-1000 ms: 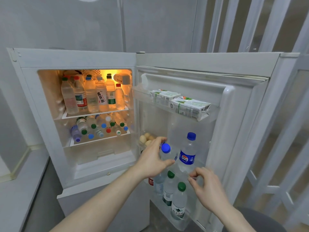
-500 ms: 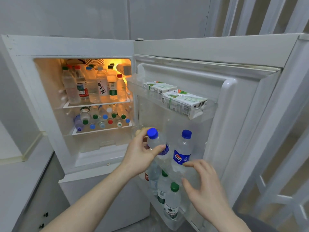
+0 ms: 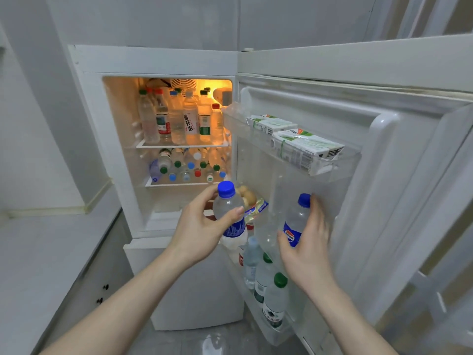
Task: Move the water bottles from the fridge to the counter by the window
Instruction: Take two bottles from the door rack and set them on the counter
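My left hand (image 3: pixel 202 230) grips a blue-capped water bottle (image 3: pixel 229 208), lifted clear of the door shelf and held in front of the open fridge (image 3: pixel 156 60). My right hand (image 3: pixel 308 242) wraps around a second blue-capped bottle with a blue label (image 3: pixel 295 221) that stands in the door's middle shelf. Several more bottles (image 3: pixel 271 290) with green caps stand in the lower door rack. Upright bottles (image 3: pixel 179 119) fill the lit top shelf; others lie on their sides (image 3: pixel 186 166) on the shelf below.
The fridge door (image 3: pixel 399 155) stands open to the right, with milk cartons (image 3: pixel 304 144) in its top rack and eggs (image 3: pixel 247 196) behind my left hand. A grey counter (image 3: pixel 38 257) runs along the left, under a sill. White slats (image 3: pixel 435 290) stand at the far right.
My left hand has pulled its bottle up and leftward out of the door shelf. My right hand rose from the shelf front and closed around the second blue-capped bottle.
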`<state>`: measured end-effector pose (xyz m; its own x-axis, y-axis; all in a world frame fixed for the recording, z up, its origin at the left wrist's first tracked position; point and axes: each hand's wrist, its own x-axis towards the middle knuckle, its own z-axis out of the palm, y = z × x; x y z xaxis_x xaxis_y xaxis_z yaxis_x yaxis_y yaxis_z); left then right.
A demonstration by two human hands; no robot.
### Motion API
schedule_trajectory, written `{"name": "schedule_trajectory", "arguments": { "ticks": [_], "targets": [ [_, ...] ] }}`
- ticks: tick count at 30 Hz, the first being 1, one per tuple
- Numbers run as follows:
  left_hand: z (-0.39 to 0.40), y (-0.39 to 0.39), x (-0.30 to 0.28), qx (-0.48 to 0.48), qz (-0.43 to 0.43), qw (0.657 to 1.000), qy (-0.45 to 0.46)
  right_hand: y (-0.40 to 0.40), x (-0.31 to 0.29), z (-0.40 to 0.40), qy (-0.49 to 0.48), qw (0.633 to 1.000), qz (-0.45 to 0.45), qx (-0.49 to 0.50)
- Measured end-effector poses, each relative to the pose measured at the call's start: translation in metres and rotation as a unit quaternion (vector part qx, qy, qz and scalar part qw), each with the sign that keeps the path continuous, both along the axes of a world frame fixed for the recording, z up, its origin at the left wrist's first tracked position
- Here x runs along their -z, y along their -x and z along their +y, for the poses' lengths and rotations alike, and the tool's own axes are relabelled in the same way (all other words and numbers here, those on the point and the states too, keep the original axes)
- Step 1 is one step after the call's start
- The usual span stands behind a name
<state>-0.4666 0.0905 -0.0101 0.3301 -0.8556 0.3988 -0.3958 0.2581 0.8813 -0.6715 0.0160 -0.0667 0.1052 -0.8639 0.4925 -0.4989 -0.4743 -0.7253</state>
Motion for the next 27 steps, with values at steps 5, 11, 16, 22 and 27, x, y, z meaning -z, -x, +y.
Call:
{"name": "schedule_trajectory", "arguments": {
  "ticks": [5,11,16,22,27],
  "targets": [
    [0.01,-0.009,0.007,-0.035,-0.002,0.999,-0.019,0.003,0.002,-0.016,-0.015,0.999,-0.03,-0.008],
    [0.035,-0.013,0.012,-0.094,-0.002,0.995,-0.026,0.004,-0.004,-0.008,0.003,0.997,-0.028,-0.066],
    [0.07,-0.022,0.007,-0.125,-0.004,0.992,-0.022,-0.001,-0.022,0.015,0.055,0.984,-0.083,-0.147],
    [0.129,-0.049,0.003,-0.202,0.013,0.979,-0.023,-0.043,-0.05,0.06,0.052,0.959,-0.095,-0.261],
    [0.213,-0.073,0.01,-0.274,0.028,0.96,-0.045,-0.094,-0.036,0.119,-0.056,0.923,-0.097,-0.368]
  ]
}}
